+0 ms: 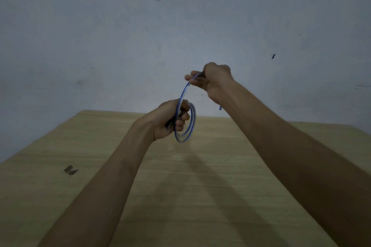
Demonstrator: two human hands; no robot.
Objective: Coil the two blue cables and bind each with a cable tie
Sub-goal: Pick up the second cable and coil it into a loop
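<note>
Mid-frame, above the surface, my left hand curls its fingers round the blue cable loops while my right hand pinches the free run, which I should lay flat onto them, untwisted.

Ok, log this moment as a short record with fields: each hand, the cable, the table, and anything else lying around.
left hand: grips the coiled loops of the blue cable
right hand: pinches the cable's free stretch, higher than the coil
cable end: short tip pokes out below the right hand
table: wooden, beneath both hands; coil held clear of it
other: small dark object on the table, left side; too blurred to identify
</note>
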